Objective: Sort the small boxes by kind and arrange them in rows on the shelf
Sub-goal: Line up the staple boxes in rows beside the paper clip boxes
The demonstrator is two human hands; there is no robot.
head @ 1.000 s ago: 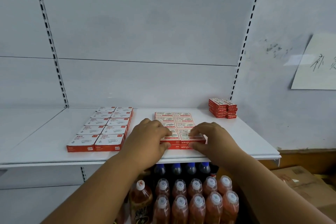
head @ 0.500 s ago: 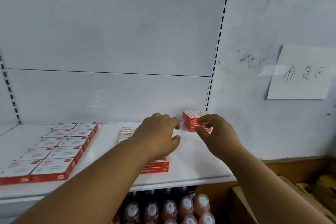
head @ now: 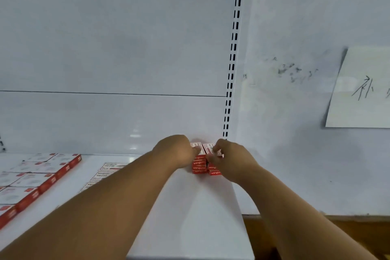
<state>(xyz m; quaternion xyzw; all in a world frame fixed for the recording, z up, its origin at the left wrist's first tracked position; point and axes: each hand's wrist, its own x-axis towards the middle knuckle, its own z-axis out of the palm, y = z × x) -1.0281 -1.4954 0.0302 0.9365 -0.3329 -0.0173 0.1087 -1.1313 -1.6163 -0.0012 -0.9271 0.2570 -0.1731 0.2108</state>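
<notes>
Hands (head: pixel 207 154) on stacked boxes (head: pixel 199 167) beside upright (head: pixel 232 65)

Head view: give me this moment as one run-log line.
left hand: on small red-and-white box stack | right hand: on the neighbouring stack | place: white shelf, back right corner | grip: unclear
</notes>
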